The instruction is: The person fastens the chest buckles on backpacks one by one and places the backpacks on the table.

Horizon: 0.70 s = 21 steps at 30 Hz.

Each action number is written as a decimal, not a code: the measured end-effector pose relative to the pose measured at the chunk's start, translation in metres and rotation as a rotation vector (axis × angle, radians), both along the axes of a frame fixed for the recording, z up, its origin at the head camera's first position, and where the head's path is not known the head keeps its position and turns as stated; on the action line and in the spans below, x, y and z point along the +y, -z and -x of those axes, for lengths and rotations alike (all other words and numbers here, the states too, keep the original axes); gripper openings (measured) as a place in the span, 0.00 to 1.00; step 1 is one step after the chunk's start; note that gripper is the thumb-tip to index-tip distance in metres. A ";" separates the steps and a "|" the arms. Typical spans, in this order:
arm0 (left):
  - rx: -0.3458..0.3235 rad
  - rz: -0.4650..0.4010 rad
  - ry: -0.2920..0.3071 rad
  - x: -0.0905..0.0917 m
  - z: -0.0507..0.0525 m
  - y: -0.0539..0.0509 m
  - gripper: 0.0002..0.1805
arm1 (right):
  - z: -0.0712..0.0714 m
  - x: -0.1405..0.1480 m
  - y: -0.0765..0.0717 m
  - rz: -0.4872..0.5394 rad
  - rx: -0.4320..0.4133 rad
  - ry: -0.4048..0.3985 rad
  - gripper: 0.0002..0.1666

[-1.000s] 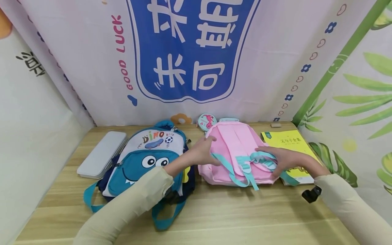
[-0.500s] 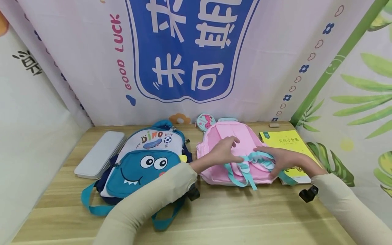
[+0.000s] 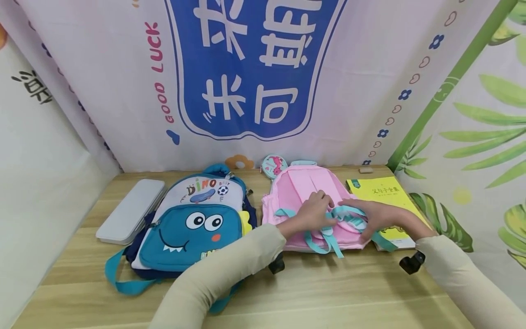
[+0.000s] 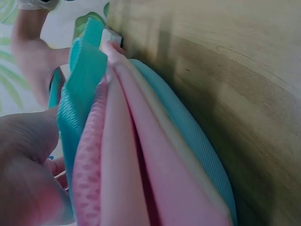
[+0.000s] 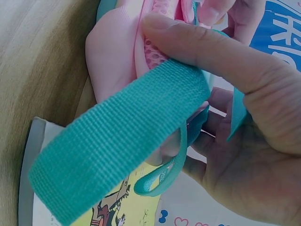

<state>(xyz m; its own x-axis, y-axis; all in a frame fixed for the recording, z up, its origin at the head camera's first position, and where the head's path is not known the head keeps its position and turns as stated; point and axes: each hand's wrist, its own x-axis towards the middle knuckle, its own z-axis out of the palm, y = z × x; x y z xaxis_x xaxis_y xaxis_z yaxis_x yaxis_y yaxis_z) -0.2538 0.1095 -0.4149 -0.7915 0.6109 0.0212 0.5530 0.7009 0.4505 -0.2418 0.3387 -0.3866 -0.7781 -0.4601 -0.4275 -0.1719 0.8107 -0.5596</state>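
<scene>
"Main item before you?"

"One pink backpack [image 3: 302, 183], lying on the table [image 3: 312, 297], back panel up."

"Your right hand [image 3: 380, 215]?"

"At the pink backpack's right edge. Thumb and curled fingers grasp a teal strap [image 5: 127, 136]; the thumb tip lies against the pink fabric."

"Your left hand [image 3: 314, 212]?"

"Over the pink backpack's lower middle, fingers bent, close to your right. Whether they grip anything, I cannot tell."

"Remaining stock around you?"

"Left of the pink backpack: one blue backpack [image 3: 191, 235], dinosaur face up; farther left, one white case [image 3: 131, 210]. Right of it: one yellow book [image 3: 384, 189]. Behind its top left corner: one round pouch [image 3: 273, 166]."
</scene>
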 end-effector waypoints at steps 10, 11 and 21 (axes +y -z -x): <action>0.060 0.053 -0.002 0.002 0.000 0.004 0.18 | -0.001 -0.001 -0.001 -0.010 0.004 0.005 0.71; 0.060 0.049 -0.002 0.003 0.001 0.004 0.18 | -0.001 0.000 -0.001 -0.012 0.004 0.006 0.71; 0.060 0.034 0.003 0.004 0.003 0.005 0.16 | -0.001 0.000 0.000 -0.009 0.007 0.003 0.72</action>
